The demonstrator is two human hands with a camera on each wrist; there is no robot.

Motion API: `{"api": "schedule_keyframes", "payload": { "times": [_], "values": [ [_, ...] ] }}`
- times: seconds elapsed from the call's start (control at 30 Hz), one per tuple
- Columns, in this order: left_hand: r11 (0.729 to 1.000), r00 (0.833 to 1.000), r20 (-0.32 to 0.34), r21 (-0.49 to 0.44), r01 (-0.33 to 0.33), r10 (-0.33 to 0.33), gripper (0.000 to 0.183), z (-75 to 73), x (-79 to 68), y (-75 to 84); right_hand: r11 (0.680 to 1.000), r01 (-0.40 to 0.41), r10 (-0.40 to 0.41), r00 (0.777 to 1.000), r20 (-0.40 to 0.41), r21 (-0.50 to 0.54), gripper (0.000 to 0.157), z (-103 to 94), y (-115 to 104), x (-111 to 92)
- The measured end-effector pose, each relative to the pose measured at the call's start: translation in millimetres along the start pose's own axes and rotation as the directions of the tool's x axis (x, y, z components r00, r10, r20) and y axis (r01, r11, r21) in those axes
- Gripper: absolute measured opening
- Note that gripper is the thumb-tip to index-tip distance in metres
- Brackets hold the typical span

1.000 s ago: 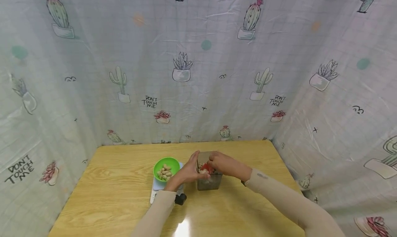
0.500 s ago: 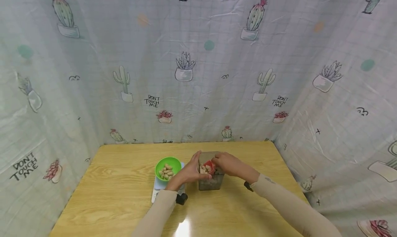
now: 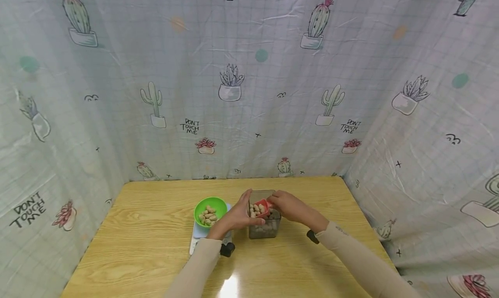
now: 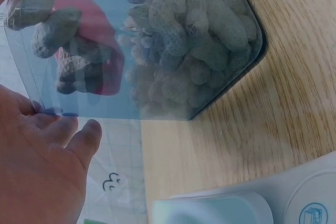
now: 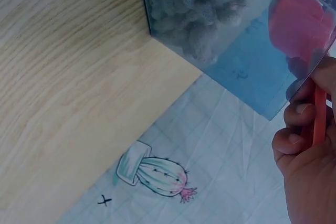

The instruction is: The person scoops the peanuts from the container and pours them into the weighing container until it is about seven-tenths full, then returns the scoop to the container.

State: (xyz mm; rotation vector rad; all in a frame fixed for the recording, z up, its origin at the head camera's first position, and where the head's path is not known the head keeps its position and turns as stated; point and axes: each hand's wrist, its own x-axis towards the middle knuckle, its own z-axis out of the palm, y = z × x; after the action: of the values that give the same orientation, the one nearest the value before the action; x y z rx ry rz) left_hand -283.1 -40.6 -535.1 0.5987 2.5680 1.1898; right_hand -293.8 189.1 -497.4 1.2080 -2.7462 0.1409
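My right hand (image 3: 289, 207) grips the handle of a red scoop (image 3: 266, 208), its fingers curled round it in the right wrist view. The scoop, loaded with several unshelled peanuts (image 4: 55, 32), is inside the upper part of a clear, smoky plastic bin (image 3: 263, 233). Loose peanuts (image 4: 173, 40) fill the bin's bottom, below the scoop. My left hand (image 3: 237, 216) holds the bin by its upper left side, thumb across the front and fingers at the back. Left of that hand, a green bowl (image 3: 222, 208) with more peanuts stands on a white kitchen scale (image 3: 194, 245).
The wooden table (image 3: 148, 241) runs back to a hanging curtain (image 3: 257, 116) printed with cacti, which also closes off both sides. My left forearm passes in front of the scale and partly covers it.
The red scoop has risen in the bin and tipped level, and peanuts now show in it. My right hand has shifted slightly right. My left hand keeps its hold on the bin.
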Motion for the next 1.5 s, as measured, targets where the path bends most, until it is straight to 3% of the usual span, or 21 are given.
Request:
{"api": "schedule_keyframes", "payload": {
  "times": [0.27, 0.57, 1.0, 1.5],
  "values": [
    [1.000, 1.000, 0.006, -0.004, 0.007, -0.006, 0.116, -0.4, 0.9, -0.6, 0.994, -0.084, 0.086, 0.996, -0.029, 0.070, 0.021, -1.8, 3, -5],
    [1.000, 1.000, 0.012, -0.016, 0.011, -0.011, 0.118, 0.1, 2.0, -1.5, 0.987, -0.089, 0.099, 0.992, -0.078, 0.133, 0.020, 5.3, 10, -13],
    [1.000, 1.000, 0.012, -0.007, 0.012, -0.012, 0.119, -0.1, 2.4, -3.9, 0.954, -0.150, 0.191, 0.971, -0.141, 0.259, 0.022, 11.9, 15, -24],
    [1.000, 1.000, 0.021, -0.016, 0.022, -0.021, 0.114, -0.6, 1.2, -1.1, 0.957, -0.147, 0.203, 0.954, -0.220, 0.249, 0.021, -1.0, 21, -34]
  ]
}}
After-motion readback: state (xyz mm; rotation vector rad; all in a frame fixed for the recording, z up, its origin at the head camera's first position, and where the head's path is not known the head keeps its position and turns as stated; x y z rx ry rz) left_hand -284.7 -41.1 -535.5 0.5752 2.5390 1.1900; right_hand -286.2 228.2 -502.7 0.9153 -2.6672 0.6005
